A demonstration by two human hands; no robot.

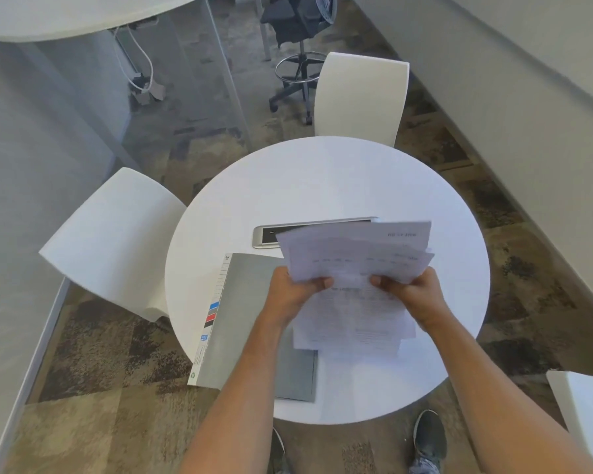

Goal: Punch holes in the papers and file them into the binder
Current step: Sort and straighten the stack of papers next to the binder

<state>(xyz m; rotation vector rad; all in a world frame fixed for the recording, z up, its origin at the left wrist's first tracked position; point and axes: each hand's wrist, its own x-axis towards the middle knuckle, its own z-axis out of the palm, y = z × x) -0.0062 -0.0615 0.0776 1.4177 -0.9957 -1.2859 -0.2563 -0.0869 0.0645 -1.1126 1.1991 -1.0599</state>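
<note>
Both hands, left hand and right hand, grip loose papers; binder under left hand closed, no punch visible, nothing filed.

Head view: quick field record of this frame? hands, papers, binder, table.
left hand: grips papers at their left side
right hand: grips papers at their right side
papers: loose uneven stack, held above table, sheets fanned
binder: grey, closed, flat on table, spine left, partly under the arm and papers
table: round, white, metal port panel at centre
hole punch: not visible
chairs: white, around the table
</note>
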